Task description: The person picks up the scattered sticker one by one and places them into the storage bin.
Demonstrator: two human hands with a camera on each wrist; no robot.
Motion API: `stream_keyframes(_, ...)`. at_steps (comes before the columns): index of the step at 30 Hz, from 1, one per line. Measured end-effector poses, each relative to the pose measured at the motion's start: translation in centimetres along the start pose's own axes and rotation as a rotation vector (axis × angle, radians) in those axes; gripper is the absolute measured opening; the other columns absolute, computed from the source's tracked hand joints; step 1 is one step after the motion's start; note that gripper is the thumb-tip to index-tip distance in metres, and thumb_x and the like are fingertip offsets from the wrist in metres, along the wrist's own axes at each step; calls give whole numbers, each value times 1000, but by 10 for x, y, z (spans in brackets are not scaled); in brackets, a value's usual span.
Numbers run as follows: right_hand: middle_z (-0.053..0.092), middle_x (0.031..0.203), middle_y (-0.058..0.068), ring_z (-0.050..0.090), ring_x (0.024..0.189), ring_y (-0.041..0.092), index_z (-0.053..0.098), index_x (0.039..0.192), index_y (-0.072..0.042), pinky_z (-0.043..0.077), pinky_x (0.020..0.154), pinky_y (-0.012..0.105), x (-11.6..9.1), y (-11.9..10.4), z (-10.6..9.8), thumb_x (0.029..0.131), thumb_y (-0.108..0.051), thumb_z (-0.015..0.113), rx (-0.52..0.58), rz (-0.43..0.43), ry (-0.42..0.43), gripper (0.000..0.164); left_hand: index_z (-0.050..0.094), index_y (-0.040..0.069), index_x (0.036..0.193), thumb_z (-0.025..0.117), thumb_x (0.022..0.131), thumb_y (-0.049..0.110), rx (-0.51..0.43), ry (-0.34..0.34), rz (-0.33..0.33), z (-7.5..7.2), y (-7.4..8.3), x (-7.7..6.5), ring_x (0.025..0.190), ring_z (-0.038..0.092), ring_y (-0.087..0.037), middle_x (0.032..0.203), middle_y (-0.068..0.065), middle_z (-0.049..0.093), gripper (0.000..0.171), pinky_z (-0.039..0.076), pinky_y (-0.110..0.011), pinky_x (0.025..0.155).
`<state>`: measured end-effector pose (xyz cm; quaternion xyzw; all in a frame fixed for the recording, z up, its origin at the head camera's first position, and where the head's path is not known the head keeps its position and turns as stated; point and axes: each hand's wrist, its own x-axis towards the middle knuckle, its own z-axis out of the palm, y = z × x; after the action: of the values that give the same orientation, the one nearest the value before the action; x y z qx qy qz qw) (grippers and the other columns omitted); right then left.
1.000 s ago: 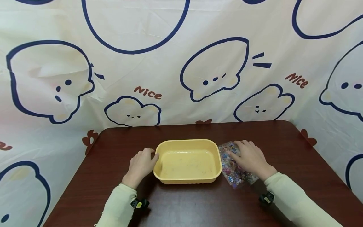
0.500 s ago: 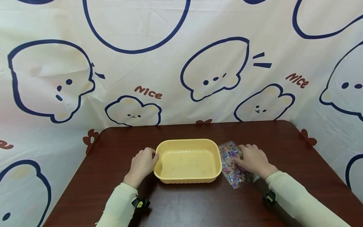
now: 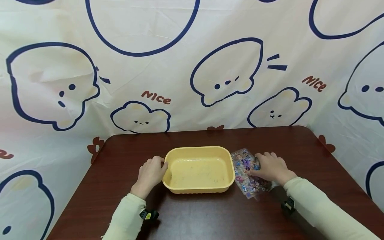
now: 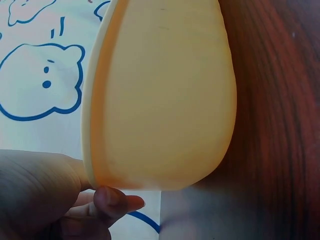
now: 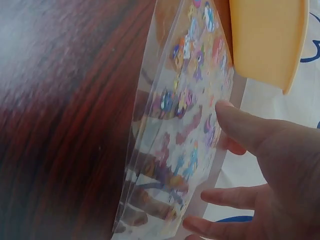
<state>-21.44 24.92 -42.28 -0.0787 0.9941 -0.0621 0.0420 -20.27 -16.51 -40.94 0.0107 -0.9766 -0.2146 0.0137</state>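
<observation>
A pale yellow plastic tub [image 3: 199,190] stands on the table, with nothing to be seen in it but faint specks. My left hand [image 3: 152,175] holds its left rim; the left wrist view shows thumb and fingers [image 4: 111,197] pinching the corner of the rim. Right beside the tub lie several clear, glossy sticker sheets [image 3: 244,166], printed with small colourful cartoon figures. Over their right side is my right hand [image 3: 271,168], thumb towards the middle. In the right wrist view its fingers [image 5: 230,196] are spread, tips close at the surface, which mirrors them.
The dark brown wooden table [image 3: 195,220] has rounded back corners. Behind it and at both sides hangs a cream cloth [image 3: 180,76] with blue outlined cartoon animals. A black wrist device [image 3: 148,215] sits on each forearm.
My right hand has drawn back to the right across the sticker sheets, leaving more of them in sight. The left hand and the tub have stayed in place.
</observation>
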Motion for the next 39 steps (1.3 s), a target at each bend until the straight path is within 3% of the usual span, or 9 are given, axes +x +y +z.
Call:
stream_keyframes(10,65,115,23,57,98,37,63,128,2,52,81,57,-6,10,-9,71,-57,84,29,-49,-46,84,73,2,118,61,99,26,-5,-7,-7,-1,0,0,65,58,-17,98,-13,75,34,44,-33,57)
stream_keyframes(24,55,126,29,57,106,42,50,143,3,53,78,57,1,24,-6,68,-62,84,48,-58,-129,105,74,2,118,61,98,27,-3,4,-7,0,0,0,72,62,-20,104,-15,76,34,49,-39,63)
stream_keyframes(34,55,125,29,58,105,41,52,137,0,52,77,57,4,25,-7,69,-57,86,75,-61,-127,95,74,4,116,60,98,27,-6,6,-7,0,-1,0,72,62,-20,101,-13,75,33,49,-41,64)
stream_keyframes(39,56,121,27,58,102,39,54,133,-1,51,74,53,5,29,-8,71,-51,87,95,-69,-131,86,74,4,116,60,98,27,-11,-12,-14,1,-1,0,67,58,-18,86,-8,71,32,43,-35,58)
